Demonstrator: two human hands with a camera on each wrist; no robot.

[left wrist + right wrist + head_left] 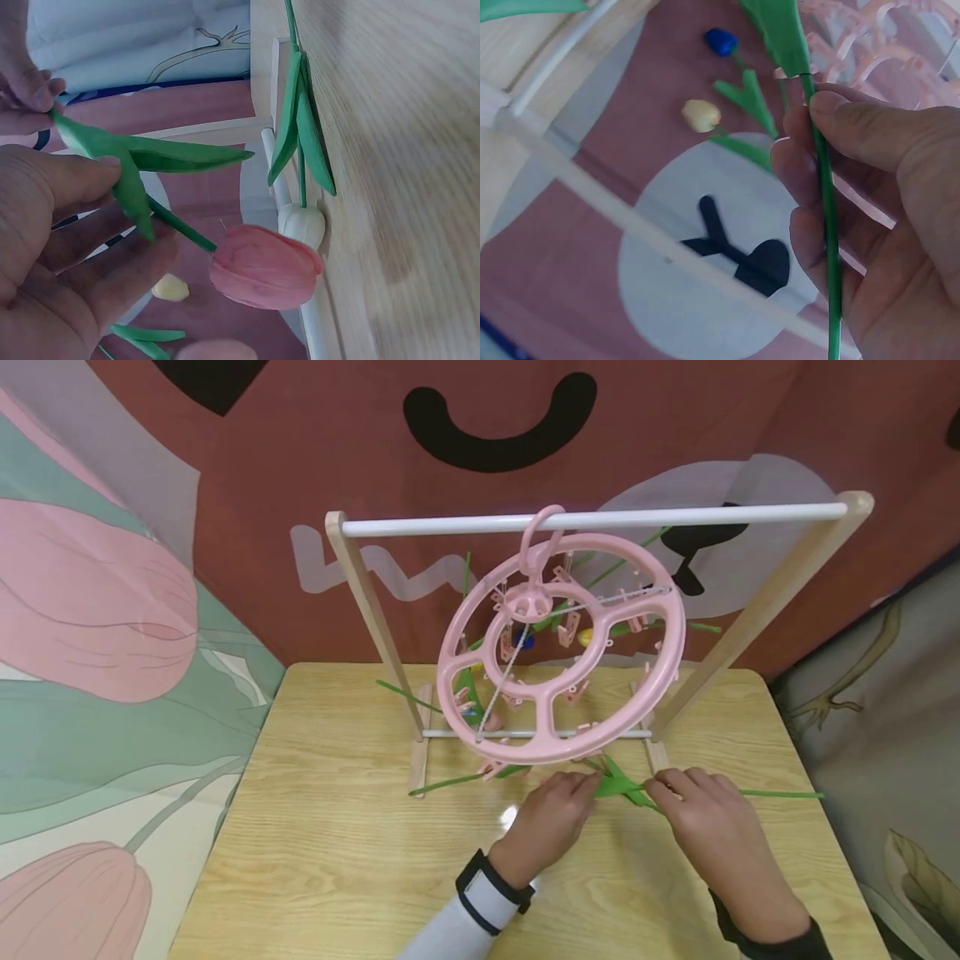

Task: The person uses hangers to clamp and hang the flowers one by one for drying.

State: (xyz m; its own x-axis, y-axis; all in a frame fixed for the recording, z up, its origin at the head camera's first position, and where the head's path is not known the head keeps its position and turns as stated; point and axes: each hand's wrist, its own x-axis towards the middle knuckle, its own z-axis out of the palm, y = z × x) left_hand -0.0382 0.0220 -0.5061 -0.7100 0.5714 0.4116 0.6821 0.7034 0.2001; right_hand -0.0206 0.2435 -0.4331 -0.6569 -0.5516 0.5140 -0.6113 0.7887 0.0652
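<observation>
An artificial pink tulip (266, 266) with green leaves hangs between both hands, below the front rim of a round pink clip hanger (543, 727). My left hand (551, 818) holds it by the leaves (97, 146), thumb against a leaf and the other fingers behind. The right hand (708, 827) pinches its green stem (826, 202) between thumb and fingers, just beyond the leaves. Small pink clips (567, 631) dangle from the hanger, and one sits near the leaves. In the head view, the bloom in my hands is hidden.
The hanger hooks over a white rod (420, 525) on a wooden stand (375, 618). Other tulips, including a blue one (721, 42), a yellow one (701, 116) and a white one (304, 225), surround it. A wood-grain table (322, 860) lies beneath; a printed curtain (337, 435) hangs behind.
</observation>
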